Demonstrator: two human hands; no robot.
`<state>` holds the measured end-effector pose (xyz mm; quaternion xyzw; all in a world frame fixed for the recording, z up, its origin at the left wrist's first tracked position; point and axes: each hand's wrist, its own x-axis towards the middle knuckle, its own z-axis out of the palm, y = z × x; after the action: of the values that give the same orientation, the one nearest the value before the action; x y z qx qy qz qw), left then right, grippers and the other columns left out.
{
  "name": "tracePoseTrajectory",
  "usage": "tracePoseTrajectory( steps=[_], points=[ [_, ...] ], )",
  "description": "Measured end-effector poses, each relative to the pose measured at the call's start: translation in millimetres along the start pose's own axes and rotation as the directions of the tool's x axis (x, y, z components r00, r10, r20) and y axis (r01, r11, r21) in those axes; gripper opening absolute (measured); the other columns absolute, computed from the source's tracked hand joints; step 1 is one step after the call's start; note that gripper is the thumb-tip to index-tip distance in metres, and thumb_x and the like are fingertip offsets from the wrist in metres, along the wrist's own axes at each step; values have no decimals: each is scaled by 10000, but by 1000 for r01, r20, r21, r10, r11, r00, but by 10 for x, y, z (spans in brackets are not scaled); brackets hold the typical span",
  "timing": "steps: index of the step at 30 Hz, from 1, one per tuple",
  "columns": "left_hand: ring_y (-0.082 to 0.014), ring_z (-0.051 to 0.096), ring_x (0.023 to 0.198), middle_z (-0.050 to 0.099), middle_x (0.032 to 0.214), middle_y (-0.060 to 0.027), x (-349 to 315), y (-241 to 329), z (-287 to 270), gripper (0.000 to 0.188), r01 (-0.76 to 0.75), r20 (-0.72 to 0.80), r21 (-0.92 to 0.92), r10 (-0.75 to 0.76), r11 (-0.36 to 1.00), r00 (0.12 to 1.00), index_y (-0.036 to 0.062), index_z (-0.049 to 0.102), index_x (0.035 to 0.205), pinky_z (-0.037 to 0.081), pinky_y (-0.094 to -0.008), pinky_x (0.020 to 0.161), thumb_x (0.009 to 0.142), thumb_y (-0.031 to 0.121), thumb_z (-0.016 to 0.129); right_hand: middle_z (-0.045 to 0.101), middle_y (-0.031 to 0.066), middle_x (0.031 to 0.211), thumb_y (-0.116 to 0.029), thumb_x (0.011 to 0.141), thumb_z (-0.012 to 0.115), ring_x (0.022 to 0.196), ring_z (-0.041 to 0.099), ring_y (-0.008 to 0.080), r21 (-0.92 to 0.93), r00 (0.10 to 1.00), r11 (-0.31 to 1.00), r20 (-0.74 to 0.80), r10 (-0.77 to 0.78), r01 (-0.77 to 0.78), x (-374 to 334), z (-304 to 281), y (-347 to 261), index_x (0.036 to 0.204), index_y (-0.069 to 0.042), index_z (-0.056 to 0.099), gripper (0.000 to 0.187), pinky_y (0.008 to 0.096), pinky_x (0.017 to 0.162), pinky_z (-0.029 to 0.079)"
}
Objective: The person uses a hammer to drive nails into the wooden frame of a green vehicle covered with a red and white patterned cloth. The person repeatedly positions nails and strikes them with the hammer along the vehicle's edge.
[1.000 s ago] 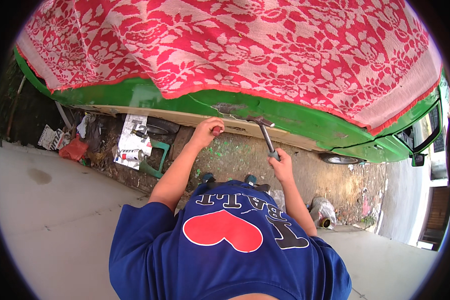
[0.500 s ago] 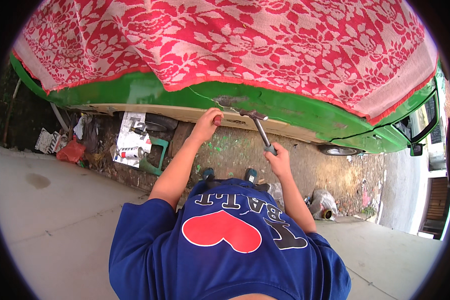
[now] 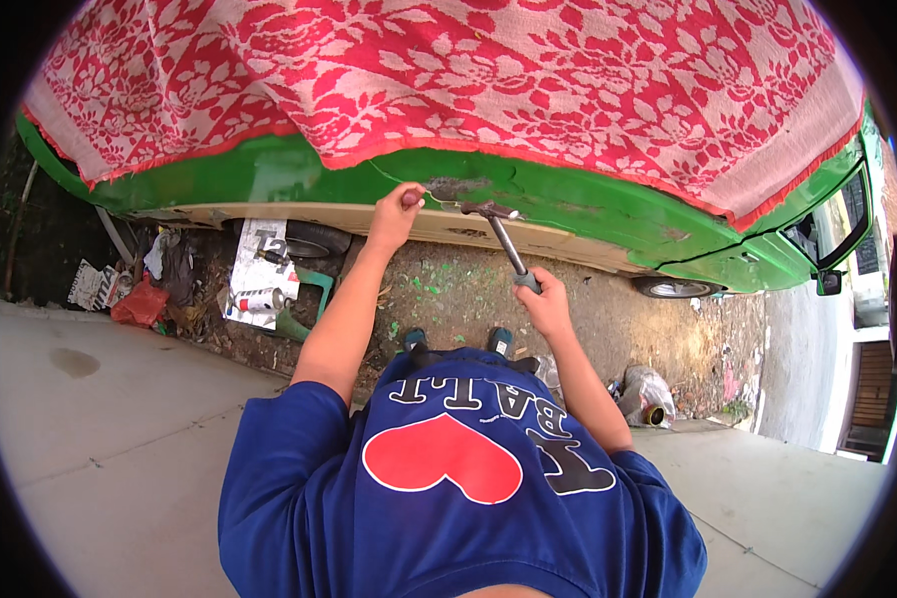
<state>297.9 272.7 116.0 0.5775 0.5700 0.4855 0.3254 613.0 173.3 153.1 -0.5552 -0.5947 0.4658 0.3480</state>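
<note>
From the head view, I'm looking down at someone in a navy-blue cotton T-shirt (image 3: pixel 369 528) working at the low side of a bright green car body (image 3: pixel 588 214), its upper part draped with a red-and-pink floral cloth (image 3: pixel 468 80).

The right hand (image 3: pixel 545 299) is wrapped round the dark grip of a steel-shafted hammer (image 3: pixel 508 244). From that fist the long axis runs forward and leftward, so the hammer's head lies between the two hands, over the lower edge of the green side; whether it touches the metal I can't tell. The left hand (image 3: pixel 392 221) is closed round a short, dark red handle (image 3: pixel 411 199), just left of the hammer's head; whatever shaft it carries I can't make out. A bare, greyish scraped patch (image 3: pixel 456 186) lies just beyond the hammer's head, with the left fist beside its left end.

As for writing, the shirt has big dark letters, upside down from here, around a red heart (image 3: pixel 442 460). A white board (image 3: pixel 254 254) near the wheel shows bold black characters, and a white-and-red can (image 3: pixel 259 300) on it has a printed label. A crumpled printed sheet (image 3: pixel 92 286) lies farther left.
</note>
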Motion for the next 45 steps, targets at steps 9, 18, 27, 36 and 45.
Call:
tracePoseTrajectory(
  steps=[9,18,27,36,45],
  points=[
    [-197,703,1013,731,1076,-110,52,71,-42,239,-15,-2,64,15,998,1000,34,621,1102,531,-328,881,881,1,707,558,-28,681,-92,833,694,593,501,61,-5,1000,1000,-20,-19,19,71,68,-140,911,-29,648,110,251,540,396],
    [-278,720,940,722,1001,-156,22,32,-52,259,-112,-69,92,119,989,991,47,640,1100,539,-338,815,858,36,732,614,51,740,-189,792,725,696,548,132,-10,999,999,-9,40,-40,8,87,-88,971,-18,693,250,305,662,458],
    [-280,722,890,721,970,-156,29,11,-41,264,-126,-48,110,132,986,990,67,654,1107,540,-336,770,859,67,744,601,14,738,-199,858,742,634,541,109,128,997,989,-6,74,-73,46,193,-302,1075,-23,669,288,297,598,456],
    [-198,724,881,742,960,-153,-24,66,-24,252,-64,-21,170,69,983,997,19,691,1092,546,-314,798,858,83,761,627,112,769,-240,917,701,620,597,218,-64,998,996,15,-68,68,202,415,-395,1104,-19,612,303,369,633,491],
    [-237,718,806,733,908,-167,-14,146,11,312,-26,20,191,22,981,1000,-5,672,1156,541,-341,748,870,100,740,623,140,709,-324,947,666,628,614,290,-228,977,954,-45,-209,194,60,498,-514,1103,-37,632,329,406,625,483]
  ],
)
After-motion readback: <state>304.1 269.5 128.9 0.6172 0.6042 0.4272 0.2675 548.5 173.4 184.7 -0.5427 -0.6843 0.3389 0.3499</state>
